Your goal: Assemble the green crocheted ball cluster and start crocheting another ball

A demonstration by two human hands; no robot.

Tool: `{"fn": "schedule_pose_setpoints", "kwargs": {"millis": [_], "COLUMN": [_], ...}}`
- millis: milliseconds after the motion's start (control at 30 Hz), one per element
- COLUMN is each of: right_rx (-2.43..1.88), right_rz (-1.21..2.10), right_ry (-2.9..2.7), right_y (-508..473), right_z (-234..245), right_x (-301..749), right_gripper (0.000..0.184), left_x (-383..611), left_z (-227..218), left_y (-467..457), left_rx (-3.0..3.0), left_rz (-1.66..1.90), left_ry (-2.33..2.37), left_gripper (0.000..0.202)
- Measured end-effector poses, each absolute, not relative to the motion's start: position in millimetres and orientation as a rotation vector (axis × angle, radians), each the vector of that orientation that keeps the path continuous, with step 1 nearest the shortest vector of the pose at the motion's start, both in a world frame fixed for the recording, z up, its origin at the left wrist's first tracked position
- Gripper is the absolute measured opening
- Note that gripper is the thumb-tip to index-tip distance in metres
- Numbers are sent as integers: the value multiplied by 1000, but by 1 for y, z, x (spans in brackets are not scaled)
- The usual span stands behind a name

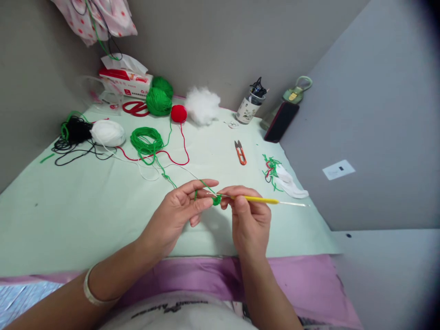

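Grey walls (199, 50) enclose a pale green surface (99, 220) on the sides that show, with a polka-dot bag (105, 20) hanging at upper left, green and black strands dangling over it; its contents cannot be seen. Along the back stands a red-and-white tissue pack (132, 85), a white tissue (125, 63) sticking up from its top. Just beside it is a clear plastic container (98, 101), whose contents are hard to make out. Farther right, a jar with a printed label (246, 110) holds a cluster of dark items (257, 86) rising above its rim, and near it a bottle with a green looped lid (294, 94) is partly hidden by a dark phone (282, 123). Green yarn balls (158, 101), a red yarn ball (178, 113) and white fluff (202, 105) sit between the pack and the jar. Nearer the front, the left hand (180, 201) has its fingers pinched on a small green crocheted piece (217, 200), held above the surface near the middle, with green yarn (168, 178) running to that hand. The right hand (250, 217) has its fingers closed around a yellow-handled hook (259, 200), its metal end crossing at the piece; whether it passes through a stitch cannot be told.
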State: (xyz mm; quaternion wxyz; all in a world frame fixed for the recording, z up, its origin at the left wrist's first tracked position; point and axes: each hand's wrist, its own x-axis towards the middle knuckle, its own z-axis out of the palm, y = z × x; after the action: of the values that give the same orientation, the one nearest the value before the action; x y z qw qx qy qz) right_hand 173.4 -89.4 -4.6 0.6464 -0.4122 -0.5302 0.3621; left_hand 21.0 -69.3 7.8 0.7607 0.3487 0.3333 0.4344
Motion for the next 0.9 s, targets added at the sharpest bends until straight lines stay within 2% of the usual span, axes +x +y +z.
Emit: {"fn": "schedule_pose_setpoints", "kwargs": {"millis": [133,233,467,800,900], "right_rx": [-895,-906,-920,-1050,-1069], "right_rz": [959,932,271,-229,-179], "right_ry": [-1131,-1210,-1728,-1970,-1891], "right_y": [-87,-90,-104,-105,-104], "right_z": [-4,-1,0,-6,-9], "right_x": [178,179,182,179,177], "right_gripper": [18,20,24,39,41], "left_x": [19,17,17,19,19], "left_z": [9,9,5,6,8], "left_y": [-68,-68,-68,-70,-69], "left_rx": [780,806,897,843,676], "left_rz": [944,958,980,1006,901], "left_ry": [737,770,866,827,700], "left_gripper": [32,31,30,41,42]}}
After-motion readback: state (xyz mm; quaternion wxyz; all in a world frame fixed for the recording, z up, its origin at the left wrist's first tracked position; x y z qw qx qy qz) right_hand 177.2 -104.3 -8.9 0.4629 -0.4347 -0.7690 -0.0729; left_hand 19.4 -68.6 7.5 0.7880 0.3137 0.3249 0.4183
